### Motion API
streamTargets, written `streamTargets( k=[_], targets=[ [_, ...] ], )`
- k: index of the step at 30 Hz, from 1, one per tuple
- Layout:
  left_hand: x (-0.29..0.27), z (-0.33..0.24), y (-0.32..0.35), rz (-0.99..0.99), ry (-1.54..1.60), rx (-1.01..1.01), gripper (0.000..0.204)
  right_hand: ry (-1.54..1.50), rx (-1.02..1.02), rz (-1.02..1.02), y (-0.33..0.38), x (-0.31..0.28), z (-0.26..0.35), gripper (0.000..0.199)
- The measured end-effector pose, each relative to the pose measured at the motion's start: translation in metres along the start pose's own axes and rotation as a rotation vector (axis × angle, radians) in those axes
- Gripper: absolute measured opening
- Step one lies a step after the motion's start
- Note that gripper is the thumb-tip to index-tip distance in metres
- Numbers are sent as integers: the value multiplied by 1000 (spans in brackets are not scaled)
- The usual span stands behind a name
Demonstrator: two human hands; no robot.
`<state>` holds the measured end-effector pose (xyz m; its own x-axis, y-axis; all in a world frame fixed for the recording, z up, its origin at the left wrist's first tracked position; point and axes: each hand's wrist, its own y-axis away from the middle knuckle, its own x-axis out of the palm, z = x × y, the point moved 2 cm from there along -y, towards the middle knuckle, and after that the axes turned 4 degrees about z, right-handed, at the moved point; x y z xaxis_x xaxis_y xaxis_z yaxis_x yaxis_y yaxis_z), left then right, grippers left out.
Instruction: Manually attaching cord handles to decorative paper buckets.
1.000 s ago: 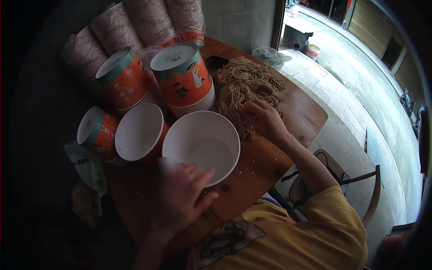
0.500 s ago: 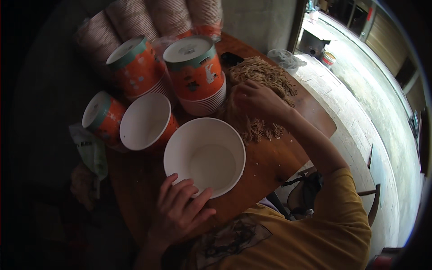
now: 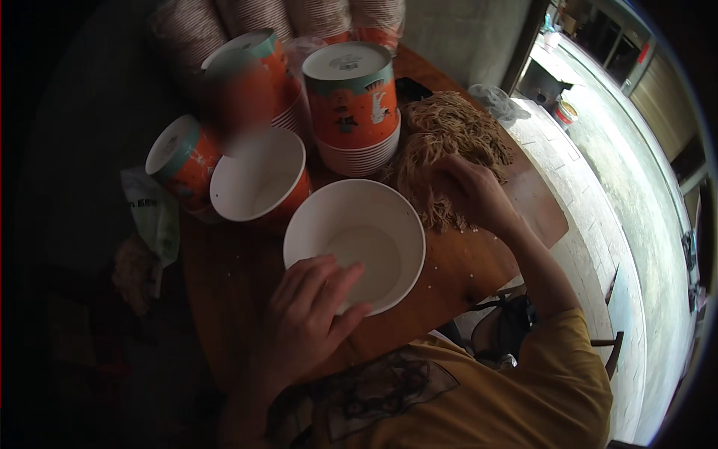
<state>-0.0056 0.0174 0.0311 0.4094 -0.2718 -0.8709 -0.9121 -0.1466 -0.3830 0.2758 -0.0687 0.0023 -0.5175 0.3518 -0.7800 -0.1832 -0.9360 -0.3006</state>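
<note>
A white-lined paper tub [image 3: 400, 254] stands with its mouth up on the wooden table in front of me. My left hand [image 3: 310, 307] is at its near-left rim, fingers stretched and apart, gripping nothing. To the right lies a pile of tan stringy strands [image 3: 471, 123] with frayed-looking ends; I cannot make out the material. My right hand [image 3: 479, 193] is at the pile's near side, fingers curled and pinched on some of the strands. Behind the tub, an upside-down stack of orange paper tubs [image 3: 350, 112] with green bands stands against the pile's left side.
Left of the tub, an open orange tub [image 3: 262, 183] leans beside a tipped tub [image 3: 176, 157]. Plastic-wrapped cup stacks [image 3: 254, 19] line the back. A pale bag [image 3: 153, 209] hangs at the table's left edge. A clear plastic bag [image 3: 497, 105] lies beyond the pile.
The view has shifted slightly. My left hand has moved further over the tub's near rim. My right hand has come nearer along the pile, its fingers still curled in the strands.
</note>
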Motion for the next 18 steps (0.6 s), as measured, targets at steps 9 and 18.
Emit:
streamTargets(
  k=[9,18],
  targets=[
    [41,2,-84,334,183,-285,35,86,-44,-259,20,-6,-16,9],
    [-3,-22,-20,324,164,-347,16,207,-224,-244,-9,-16,-18,16]
  ],
)
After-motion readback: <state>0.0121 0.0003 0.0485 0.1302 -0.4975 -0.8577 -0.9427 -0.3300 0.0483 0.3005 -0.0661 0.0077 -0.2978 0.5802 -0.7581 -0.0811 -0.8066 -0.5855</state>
